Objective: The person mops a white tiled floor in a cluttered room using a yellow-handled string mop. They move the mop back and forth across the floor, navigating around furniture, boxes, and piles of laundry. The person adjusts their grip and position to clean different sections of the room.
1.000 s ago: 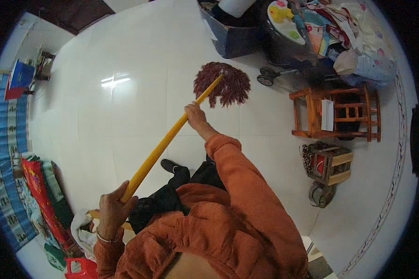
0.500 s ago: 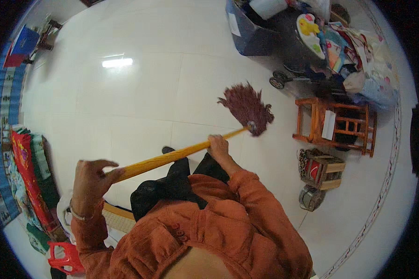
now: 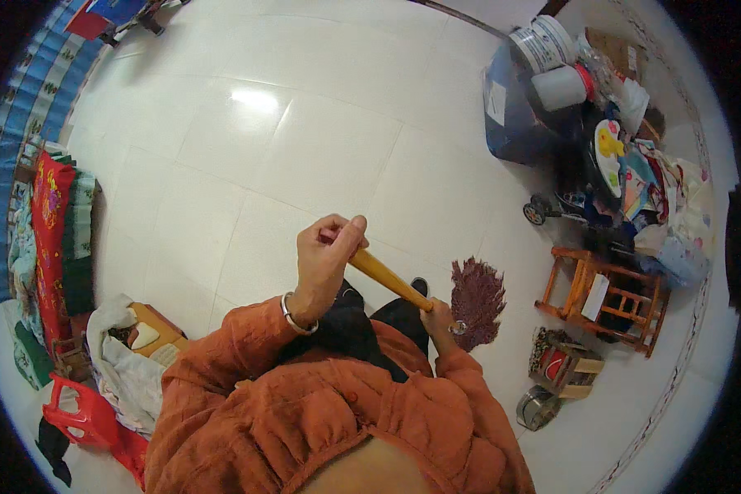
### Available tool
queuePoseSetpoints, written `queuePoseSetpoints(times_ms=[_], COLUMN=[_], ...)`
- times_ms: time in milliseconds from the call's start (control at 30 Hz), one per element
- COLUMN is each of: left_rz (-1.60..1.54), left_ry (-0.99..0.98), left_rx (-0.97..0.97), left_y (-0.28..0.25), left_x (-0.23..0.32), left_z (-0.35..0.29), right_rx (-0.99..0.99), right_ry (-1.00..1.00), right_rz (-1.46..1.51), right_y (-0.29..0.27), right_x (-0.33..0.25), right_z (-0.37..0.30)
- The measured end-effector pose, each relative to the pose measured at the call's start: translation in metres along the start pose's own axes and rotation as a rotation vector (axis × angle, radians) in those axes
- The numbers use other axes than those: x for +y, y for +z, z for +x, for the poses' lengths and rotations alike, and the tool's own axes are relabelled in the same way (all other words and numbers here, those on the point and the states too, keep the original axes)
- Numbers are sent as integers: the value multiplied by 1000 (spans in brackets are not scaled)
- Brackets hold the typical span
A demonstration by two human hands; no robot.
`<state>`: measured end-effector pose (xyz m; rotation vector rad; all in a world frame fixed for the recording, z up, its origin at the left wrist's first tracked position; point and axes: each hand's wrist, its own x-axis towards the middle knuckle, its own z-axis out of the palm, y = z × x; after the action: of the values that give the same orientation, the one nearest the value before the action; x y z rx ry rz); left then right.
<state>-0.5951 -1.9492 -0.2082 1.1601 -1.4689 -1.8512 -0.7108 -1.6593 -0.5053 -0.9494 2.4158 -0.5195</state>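
A broom has a yellow handle (image 3: 391,280) and a fan of dark reddish-brown bristles (image 3: 479,303). My left hand (image 3: 325,259), with a bangle at the wrist, is closed around the handle's upper end, in front of my body. Lower down, close to the bristles, my right hand (image 3: 440,323) grips the same handle. The bristles rest on the pale tiled floor (image 3: 321,156) to my right, just beyond that hand. Part of the handle near the head is hidden by the right hand.
On the right stand a small wooden chair (image 3: 575,288), a wooden crate (image 3: 580,370), a round metal tin (image 3: 538,409), a wheel (image 3: 535,212) and a dark blue bin (image 3: 506,132). A red plastic stool (image 3: 86,412) and red patterned bedding (image 3: 51,222) are at the left.
My left hand has swung from the far left to the middle, raising the handle's upper end. The right hand has moved right and lower. The bristles now lie nearer my body.
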Motion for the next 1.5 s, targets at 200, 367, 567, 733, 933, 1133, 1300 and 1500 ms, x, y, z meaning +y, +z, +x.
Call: queuePoseSetpoints(times_ms=[200,367,567,733,933,1133,1300,1500], left_rz=[-242,-322,-218,-205,-130,-203,1222,512], left_ry=[99,309,638,647,642,616,141,822], left_rx=[-120,-271,-361,-51,320,728,1285,513], left_y=[-73,-121,-188,-220,-275,-261,-242,-236], left_x=[24,68,111,123,124,139,142,171], left_z=[45,80,120,138,93,31,13,40], right_rx=[126,476,517,491,161,-93,-453,-985], right_ry=[-223,-410,-419,-591,-908,-1131,-1249,-1595], right_rz=[-57,204,439,348,334,431,413,311], right_y=[46,74,51,59,110,162,187,188], right_x=[-46,-121,-246,-304,-400,-491,-552,-599], right_z=[52,119,219,314,375,355,346,354])
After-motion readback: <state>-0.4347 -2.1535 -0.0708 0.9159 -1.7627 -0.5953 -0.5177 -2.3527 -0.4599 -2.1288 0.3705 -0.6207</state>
